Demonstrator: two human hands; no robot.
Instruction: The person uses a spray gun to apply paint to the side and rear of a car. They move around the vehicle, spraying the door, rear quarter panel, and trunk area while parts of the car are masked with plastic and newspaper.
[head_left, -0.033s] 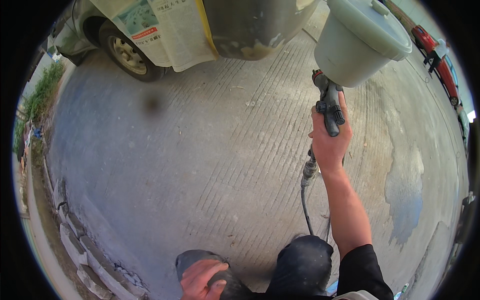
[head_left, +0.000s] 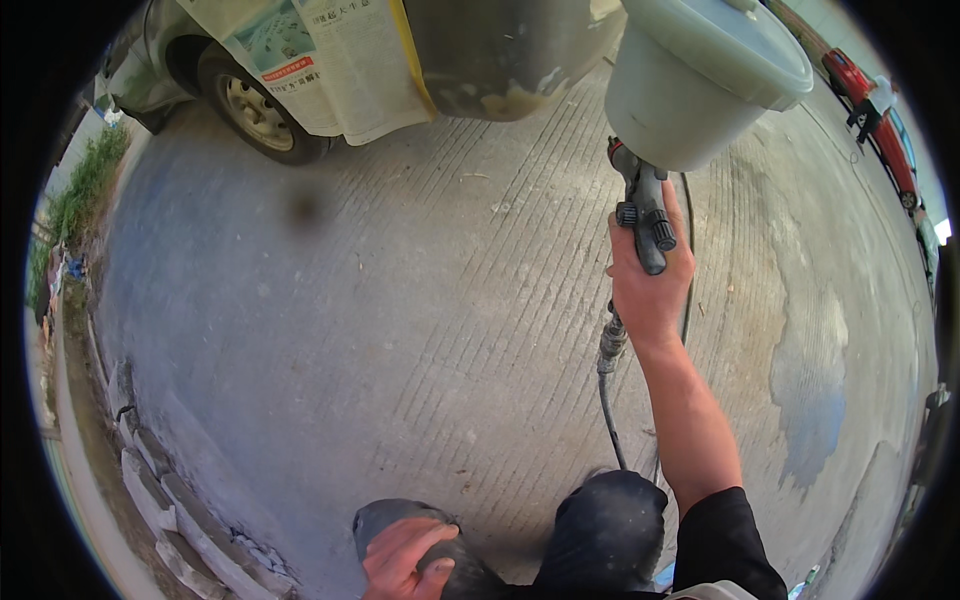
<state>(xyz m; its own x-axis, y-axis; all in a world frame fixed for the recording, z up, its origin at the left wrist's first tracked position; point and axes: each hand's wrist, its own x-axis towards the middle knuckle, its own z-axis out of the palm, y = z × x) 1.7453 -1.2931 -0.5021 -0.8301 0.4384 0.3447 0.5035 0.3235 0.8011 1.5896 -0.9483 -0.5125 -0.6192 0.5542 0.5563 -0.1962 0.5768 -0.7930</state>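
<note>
My right hand (head_left: 652,285) is closed around the handle of a spray gun (head_left: 642,215), a dark tool with black knobs at its back. On top of the gun sits a large pale, translucent paint cup (head_left: 690,90) with a lid. A thin dark hose (head_left: 608,400) runs down from the handle. My left hand (head_left: 405,560) rests on my left knee, thumb apart from the fingers, holding nothing. Ahead of the gun, to the left, is the grey body panel (head_left: 500,60) of a vehicle, patchy along its lower edge.
Newspaper (head_left: 370,75) edged with yellow tape covers part of the vehicle, above its wheel (head_left: 255,110). Broken concrete slabs (head_left: 190,510) line the left side. A wet patch (head_left: 810,400) marks the grooved concrete at right. Far right, a person (head_left: 880,98) stands by a red car (head_left: 850,80).
My right hand has shifted slightly left with the spray gun and its cup. My left hand stays on the knee.
</note>
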